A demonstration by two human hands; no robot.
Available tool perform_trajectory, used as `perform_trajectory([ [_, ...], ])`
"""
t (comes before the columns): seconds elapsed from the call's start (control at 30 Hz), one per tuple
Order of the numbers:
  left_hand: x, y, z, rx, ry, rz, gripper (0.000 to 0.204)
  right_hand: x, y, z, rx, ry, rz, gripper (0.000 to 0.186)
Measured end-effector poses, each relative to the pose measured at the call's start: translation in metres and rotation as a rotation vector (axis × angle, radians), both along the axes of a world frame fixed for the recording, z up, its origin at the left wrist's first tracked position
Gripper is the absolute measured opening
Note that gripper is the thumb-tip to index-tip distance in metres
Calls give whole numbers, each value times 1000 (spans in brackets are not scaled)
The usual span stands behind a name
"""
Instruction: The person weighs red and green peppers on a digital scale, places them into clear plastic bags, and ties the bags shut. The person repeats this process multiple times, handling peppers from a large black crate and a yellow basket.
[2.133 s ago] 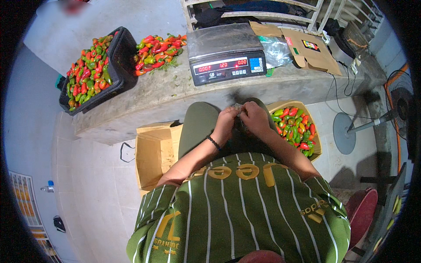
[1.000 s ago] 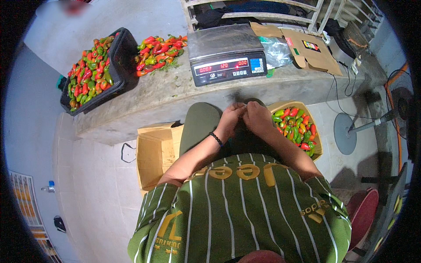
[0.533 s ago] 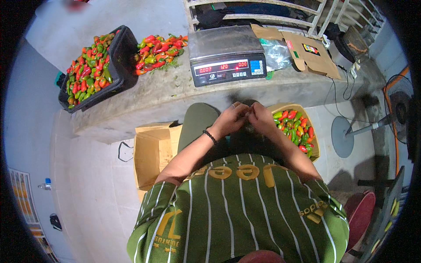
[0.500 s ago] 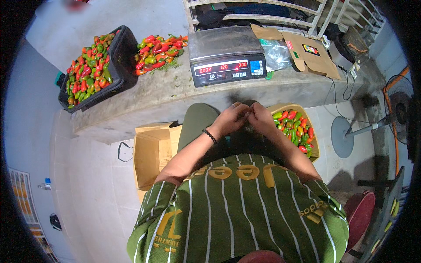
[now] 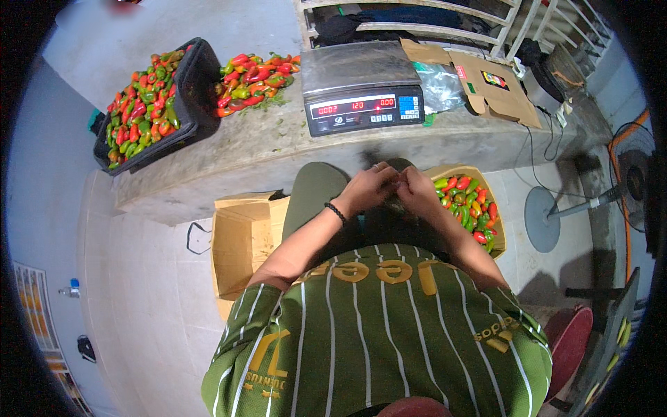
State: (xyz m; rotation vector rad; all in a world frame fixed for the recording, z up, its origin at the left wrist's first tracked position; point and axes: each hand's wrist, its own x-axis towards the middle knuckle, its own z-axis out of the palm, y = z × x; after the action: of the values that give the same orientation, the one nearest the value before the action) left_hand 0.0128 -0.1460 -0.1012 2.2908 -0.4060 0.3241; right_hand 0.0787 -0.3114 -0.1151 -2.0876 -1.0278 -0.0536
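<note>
- Left hand (image 5: 365, 191) and right hand (image 5: 421, 194) have both shifted slightly toward three o'clock since the earliest frame.
- They are together at the tips; whether they are clamped on anything cannot be told, so no long axis shows between them.
- Nearest, just past three o'clock from the right hand, red and green peppers (image 5: 468, 208) fill a carton (image 5: 451, 169), their long axes pointing every way.
- Toward eleven, a scale (image 5: 361, 69) sits on the worktop (image 5: 278, 147), display facing six.

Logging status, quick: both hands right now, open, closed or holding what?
Left hand: curled, close to the right; whether its grip is closed on anything can't be told.
Right hand: curled too; closed or holding anything, can't be told.
</note>
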Motion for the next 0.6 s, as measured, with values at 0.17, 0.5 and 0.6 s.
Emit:
perform_trajectory([
  [0.17, -7, -7, 12, -100, 29, 57, 17, -6, -1, 4, 124, 156, -65, 19],
  [0.5, -3, -11, -7, -58, -211, 181, 15, 1, 0, 12, 61, 285, -37, 20],
  [0.6, 0, -11, -8, 20, -354, 194, 16, 4, 8, 3, 19, 96, -76, 15],
])
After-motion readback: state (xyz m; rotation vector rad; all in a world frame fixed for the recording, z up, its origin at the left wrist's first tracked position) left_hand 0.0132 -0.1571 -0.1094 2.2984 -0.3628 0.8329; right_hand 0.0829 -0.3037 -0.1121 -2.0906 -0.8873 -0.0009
